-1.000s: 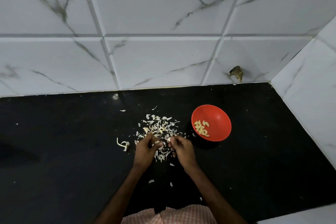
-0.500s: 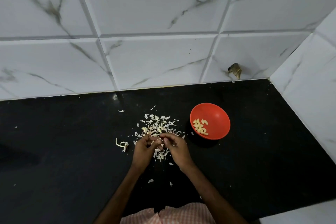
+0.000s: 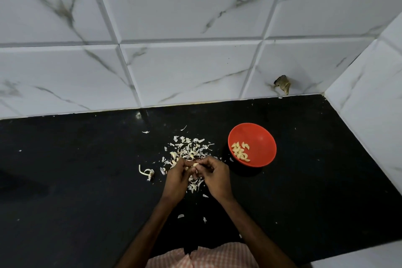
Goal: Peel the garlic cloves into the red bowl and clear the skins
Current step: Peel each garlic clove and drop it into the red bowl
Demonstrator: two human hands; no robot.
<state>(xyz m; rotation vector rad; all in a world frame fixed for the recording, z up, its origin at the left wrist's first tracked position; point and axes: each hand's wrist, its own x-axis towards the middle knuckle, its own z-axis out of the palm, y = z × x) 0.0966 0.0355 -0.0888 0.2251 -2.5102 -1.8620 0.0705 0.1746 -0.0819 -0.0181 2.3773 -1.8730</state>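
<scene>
Head view: white papery garlic skins litter the glossy black counter, a stripped stem to their left, a round red plastic bowl of peeled cloves to their right. White marble-veined tiles stand behind. Left hand and right hand share a pinching grip on one pale garlic clove above the skins; its axis is unclear.

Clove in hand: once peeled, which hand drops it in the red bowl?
Right, probably: the right hand is next to the red bowl, the left hand farther away. Both pinch the clove.
</scene>
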